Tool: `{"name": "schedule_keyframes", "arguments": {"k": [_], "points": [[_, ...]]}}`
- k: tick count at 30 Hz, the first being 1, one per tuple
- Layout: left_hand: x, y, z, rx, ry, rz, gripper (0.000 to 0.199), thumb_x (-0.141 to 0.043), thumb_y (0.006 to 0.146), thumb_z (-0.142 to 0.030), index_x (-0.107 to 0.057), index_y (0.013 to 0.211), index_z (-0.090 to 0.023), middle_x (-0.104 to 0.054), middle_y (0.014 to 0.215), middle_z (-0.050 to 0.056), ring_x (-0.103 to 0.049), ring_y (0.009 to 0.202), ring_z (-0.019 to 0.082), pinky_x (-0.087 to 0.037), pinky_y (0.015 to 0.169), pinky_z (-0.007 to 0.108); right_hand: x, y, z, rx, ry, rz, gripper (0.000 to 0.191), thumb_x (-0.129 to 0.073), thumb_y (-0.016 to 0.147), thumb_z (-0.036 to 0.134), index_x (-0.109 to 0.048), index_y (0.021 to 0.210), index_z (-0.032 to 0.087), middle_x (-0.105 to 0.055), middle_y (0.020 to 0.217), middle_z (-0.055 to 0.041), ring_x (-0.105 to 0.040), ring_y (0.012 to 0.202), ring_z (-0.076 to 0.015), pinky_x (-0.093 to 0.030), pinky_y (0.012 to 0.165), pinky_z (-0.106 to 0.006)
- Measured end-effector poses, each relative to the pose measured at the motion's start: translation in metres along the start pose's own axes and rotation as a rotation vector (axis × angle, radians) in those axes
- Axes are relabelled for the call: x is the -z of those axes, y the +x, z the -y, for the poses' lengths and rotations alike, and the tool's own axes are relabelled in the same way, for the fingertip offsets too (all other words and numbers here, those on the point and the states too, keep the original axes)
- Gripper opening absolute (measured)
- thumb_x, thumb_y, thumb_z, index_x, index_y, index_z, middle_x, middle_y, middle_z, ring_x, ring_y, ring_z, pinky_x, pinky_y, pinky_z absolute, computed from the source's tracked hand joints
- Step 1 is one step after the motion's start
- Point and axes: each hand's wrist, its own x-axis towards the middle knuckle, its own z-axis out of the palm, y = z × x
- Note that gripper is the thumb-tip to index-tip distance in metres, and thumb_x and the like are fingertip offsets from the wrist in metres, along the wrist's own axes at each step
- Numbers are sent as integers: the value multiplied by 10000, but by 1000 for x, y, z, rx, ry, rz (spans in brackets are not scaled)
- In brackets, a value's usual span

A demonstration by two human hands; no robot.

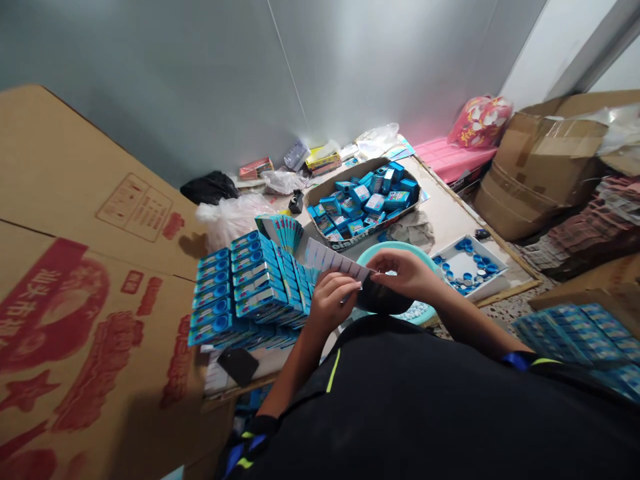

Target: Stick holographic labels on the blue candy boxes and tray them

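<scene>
Left hand [333, 297]: its fingers are curled closed, and the row of white pieces [337, 260] is gripped by its lower edge.
Right hand [404, 272]: its fingertips are brought together at the row's right end; whether a small part is pinched there cannot be told.
Row of white pieces: slanted between both hands, with its far end raised beyond the left fingers.
Teal basin [425, 255]: beneath and around the right fingers, with small white pieces [417, 310] held in it.
Blue packages [260, 277]: stacked left of the left fingers, with round openings shown.
Open carton [313, 193]: beyond the fingers, heaped with small blue boxes [361, 194].
White tray [493, 283]: right of the right fingers, with blue caps [467, 276] scattered inside.
</scene>
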Motion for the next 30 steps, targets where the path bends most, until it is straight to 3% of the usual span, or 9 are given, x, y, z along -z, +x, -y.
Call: {"name": "schedule_keyframes", "arguments": {"k": [9,19,23,26,30], "points": [[-4,-7,2,79,-73,19,222,-682,903,-161,-659,1114,-225,-739,932,39,-677,854,167,-567,827,363,-2,-1,-1,9,-41,34,112,-689,812,283,-714,912,238,-708,853,-17,-641,767,-162,-537,733,-320],[2,-16,1,-57,67,81,115,-659,912,-145,-683,971,-241,-759,1001,37,-693,986,181,-573,885,373,-8,-2,-5,7,-76,-11,190,-671,802,280,-752,963,220,-737,869,-32,-645,744,-170,-525,691,-316],[-2,-25,2,-18,87,87,74,-675,903,-163,-677,924,-234,-745,981,48,-694,948,177,-578,864,352,-8,-2,-4,-11,-20,-58,186,-667,812,291,-763,954,218,-764,917,-45,-696,834,-198,-551,753,-333],[-7,-27,2,61,84,45,47,-700,901,-202,-680,924,-237,-736,992,51,-709,945,179,-599,838,336,-8,-2,1,-44,65,-92,208,-672,818,300,-761,983,211,-770,920,-45,-709,831,-197,-559,758,-336],[-13,-21,-3,181,6,-107,134,-772,864,-316,-690,952,-257,-733,965,47,-732,864,187,-640,732,334,-8,-2,6,-72,204,-153,220,-688,789,284,-752,988,215,-772,948,-46,-712,866,-201,-566,791,-354]]}}
